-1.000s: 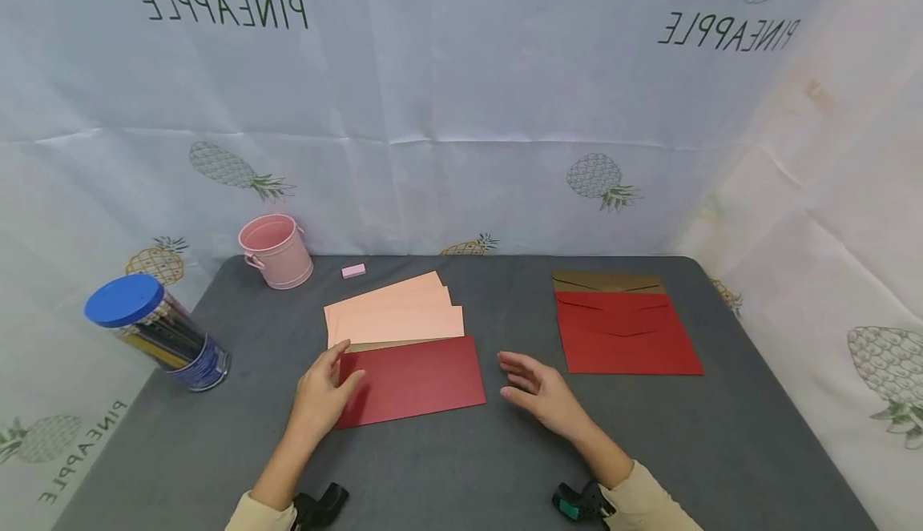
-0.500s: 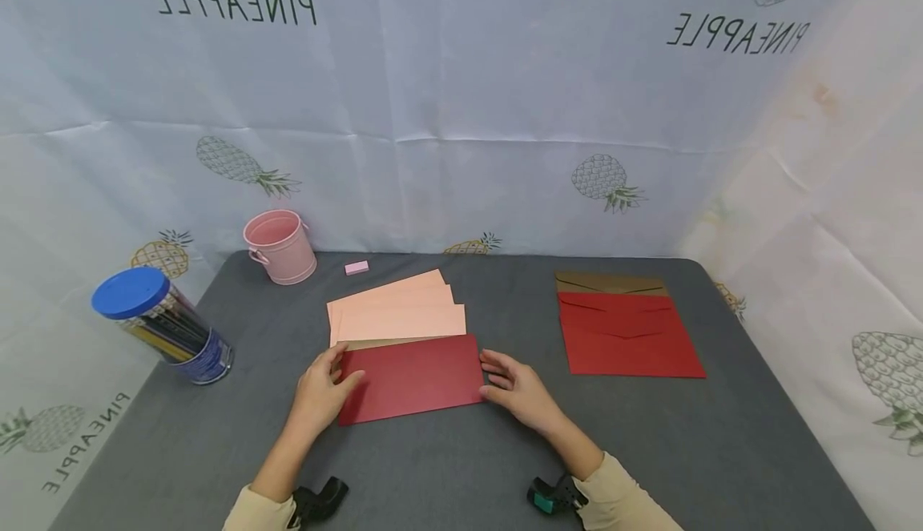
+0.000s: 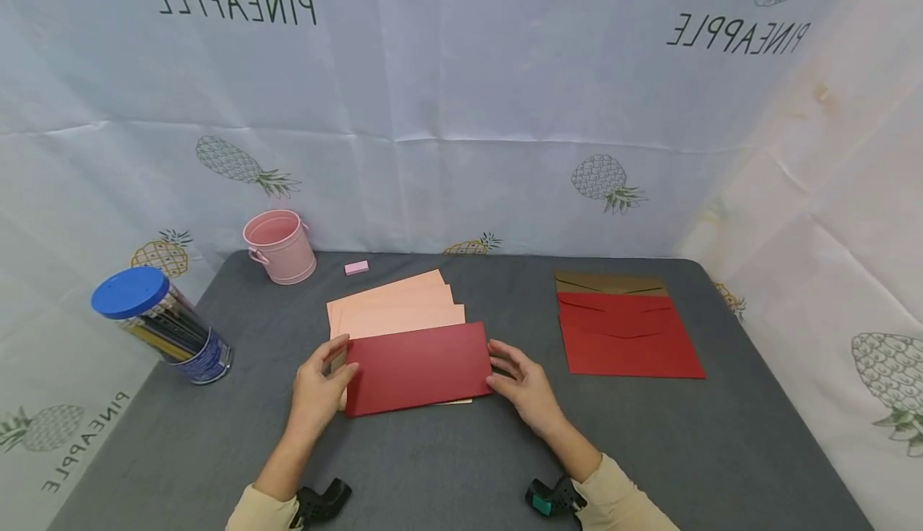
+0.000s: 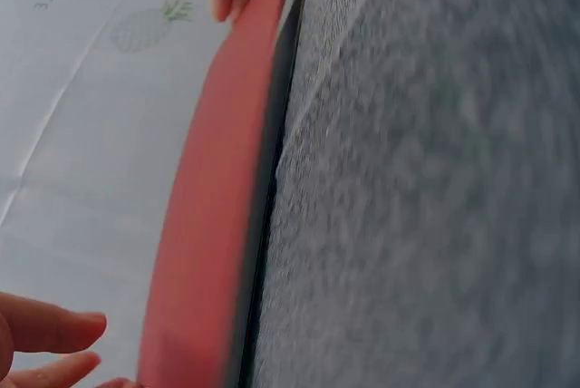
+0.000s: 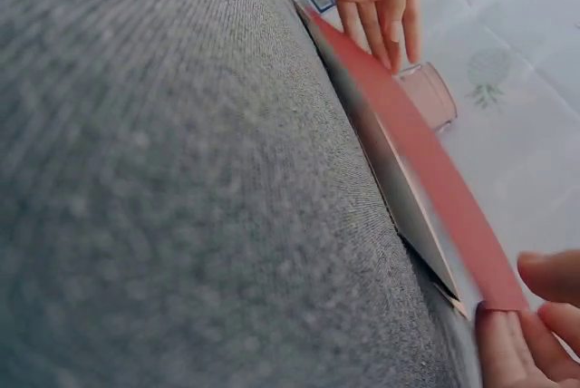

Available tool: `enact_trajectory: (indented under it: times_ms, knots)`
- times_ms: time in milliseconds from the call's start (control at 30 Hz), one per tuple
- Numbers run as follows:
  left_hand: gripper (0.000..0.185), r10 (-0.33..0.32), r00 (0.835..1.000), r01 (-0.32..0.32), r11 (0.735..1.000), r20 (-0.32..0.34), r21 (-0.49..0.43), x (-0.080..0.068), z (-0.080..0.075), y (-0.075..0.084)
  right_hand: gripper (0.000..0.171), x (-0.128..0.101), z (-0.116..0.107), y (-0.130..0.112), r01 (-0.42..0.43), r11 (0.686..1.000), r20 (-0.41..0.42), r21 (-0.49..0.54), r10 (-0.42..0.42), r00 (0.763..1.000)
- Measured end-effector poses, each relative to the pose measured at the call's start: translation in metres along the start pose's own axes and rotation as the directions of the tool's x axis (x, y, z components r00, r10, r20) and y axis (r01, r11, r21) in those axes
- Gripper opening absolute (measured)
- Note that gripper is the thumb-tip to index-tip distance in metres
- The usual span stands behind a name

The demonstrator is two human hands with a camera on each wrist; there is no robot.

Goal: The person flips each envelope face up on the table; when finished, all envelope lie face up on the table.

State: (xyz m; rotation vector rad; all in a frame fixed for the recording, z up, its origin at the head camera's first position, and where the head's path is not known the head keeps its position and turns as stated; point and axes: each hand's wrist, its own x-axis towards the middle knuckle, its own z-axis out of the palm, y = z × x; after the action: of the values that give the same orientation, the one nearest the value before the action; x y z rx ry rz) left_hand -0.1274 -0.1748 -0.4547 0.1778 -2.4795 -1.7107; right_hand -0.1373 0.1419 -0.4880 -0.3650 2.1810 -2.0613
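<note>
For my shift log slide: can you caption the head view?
Both hands, left hand and right hand, grip the ends of a dark red envelope raised off the grey table.

red envelope (image 3: 419,367), flat, raised off table

Your left hand (image 3: 317,387) pinches the left end of the dark red envelope (image 3: 418,367), and your right hand (image 3: 522,383) holds its right end, so the envelope sits between your hands, raised a little off the grey surface (image 3: 447,467). Just beyond your hands lie the fanned peach envelopes (image 3: 392,307). Beyond your right hand and out to its right rests a stack of red envelopes (image 3: 627,343). Far out past your left hand stand a pink bucket (image 3: 280,247) and a blue-lidded pencil jar (image 3: 162,327).
</note>
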Motion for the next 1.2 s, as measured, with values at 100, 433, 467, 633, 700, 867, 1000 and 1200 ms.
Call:
enact_trajectory:
  times_ms: [100, 433, 467, 633, 700, 867, 1000, 1200]
  knots:
    - [0.049, -0.007, 1.0, 0.007, 0.997, 0.003, -0.072, 0.001, 0.004, 0.001, 0.057, 0.001, -0.001, -0.001, -0.018, 0.999, -0.068, 0.036, 0.02, 0.997]
    - [0.051, 0.011, 0.992, 0.051, 0.873, 0.123, -0.485, 0.02, 0.015, 0.001, 0.051, 0.005, -0.014, -0.003, -0.017, 0.998, -0.13, 0.066, 0.026, 0.991]
    - [0.052, 0.034, 0.989, 0.046, 0.851, 0.142, -0.523, 0.02, 0.016, -0.001, 0.051, 0.005, -0.016, -0.003, -0.017, 0.997, -0.132, 0.074, 0.027, 0.991]
    - [0.053, 0.084, 0.977, 0.045, 0.816, 0.195, -0.576, 0.019, 0.019, -0.008, 0.051, 0.005, -0.021, 0.0, -0.023, 0.993, -0.127, 0.115, 0.037, 0.991]
    - [0.053, 0.093, 0.975, 0.041, 0.819, 0.203, -0.572, 0.019, 0.021, -0.009, 0.051, 0.006, -0.023, 0.001, -0.021, 0.991, -0.126, 0.131, 0.037, 0.991]
    - [0.053, 0.088, 0.978, 0.031, 0.835, 0.19, -0.549, 0.02, 0.021, -0.009, 0.052, 0.007, -0.023, 0.002, -0.013, 0.99, -0.118, 0.141, 0.03, 0.993]
    - [0.052, 0.042, 0.985, 0.052, 0.85, 0.165, -0.524, 0.022, 0.024, -0.003, 0.052, 0.008, -0.024, -0.002, -0.002, 0.989, -0.138, 0.151, 0.023, 0.99]
    - [0.053, 0.106, 0.992, -0.082, 0.946, 0.061, -0.314, 0.023, 0.037, 0.021, 0.048, 0.01, -0.026, -0.024, 0.157, 0.981, -0.209, 0.113, -0.131, 0.969]
